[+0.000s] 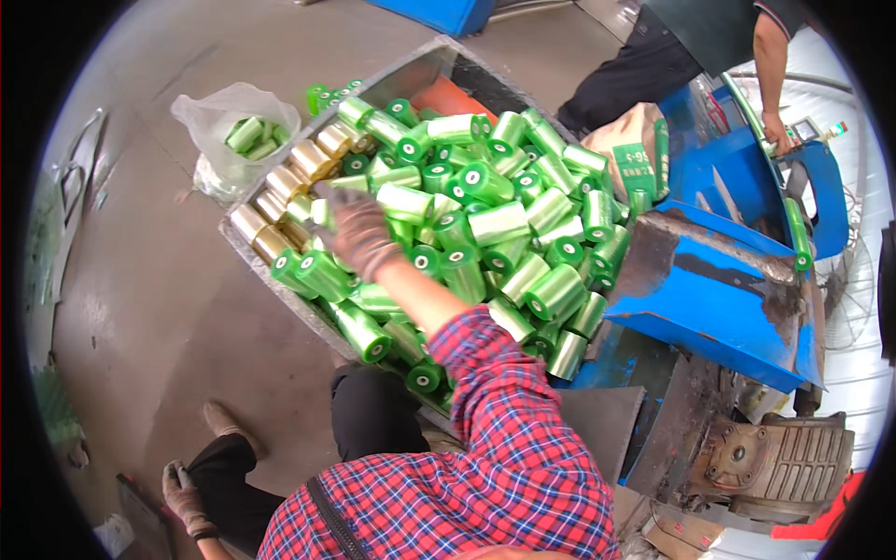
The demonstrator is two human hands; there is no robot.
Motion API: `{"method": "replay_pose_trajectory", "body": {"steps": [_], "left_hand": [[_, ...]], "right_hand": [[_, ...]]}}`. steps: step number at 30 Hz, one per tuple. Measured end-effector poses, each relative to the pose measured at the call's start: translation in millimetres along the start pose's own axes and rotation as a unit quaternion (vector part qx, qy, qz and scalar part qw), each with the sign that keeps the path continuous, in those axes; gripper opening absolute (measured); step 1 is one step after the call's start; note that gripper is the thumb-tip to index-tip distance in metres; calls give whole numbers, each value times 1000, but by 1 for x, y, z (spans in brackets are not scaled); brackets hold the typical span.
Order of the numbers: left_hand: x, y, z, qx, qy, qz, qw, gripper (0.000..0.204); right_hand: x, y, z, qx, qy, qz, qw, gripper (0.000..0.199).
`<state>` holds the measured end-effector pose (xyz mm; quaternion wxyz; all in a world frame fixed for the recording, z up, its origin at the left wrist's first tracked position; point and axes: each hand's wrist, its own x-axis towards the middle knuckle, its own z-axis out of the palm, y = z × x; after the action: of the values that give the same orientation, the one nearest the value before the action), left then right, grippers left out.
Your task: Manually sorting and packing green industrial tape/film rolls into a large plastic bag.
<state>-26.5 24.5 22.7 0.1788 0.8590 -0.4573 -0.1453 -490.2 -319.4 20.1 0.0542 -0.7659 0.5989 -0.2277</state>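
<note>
The right hand point(359, 233) is reaching into the bin point(245, 250), gloved fingers spread apart over green rolls point(495, 224) near the bin's left wall. Picking looks underway; next it needs closing on one roll. Left hand point(182, 499) is hanging low, grip unclear.

We see a grey concrete floor point(168, 308) carrying a metal bin point(245, 245), tilted, heaped with green film rolls point(485, 224) and some gold rolls point(308, 159) at its left end. Clear plastic bag point(233, 117) with several green rolls lies on the floor just beside the bin.
</note>
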Motion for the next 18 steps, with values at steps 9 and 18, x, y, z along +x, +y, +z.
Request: {"method": "replay_pose_trajectory", "body": {"steps": [9,18], "left_hand": [[-28,-24,-29,-31,12,-75,997,15],[-56,-33,-28,-71,85,-61,992,17]], "right_hand": [[-119,251,-136,-160,-84,505,844,76],[-128,180,-139,-208,-28,520,828,68]]}}
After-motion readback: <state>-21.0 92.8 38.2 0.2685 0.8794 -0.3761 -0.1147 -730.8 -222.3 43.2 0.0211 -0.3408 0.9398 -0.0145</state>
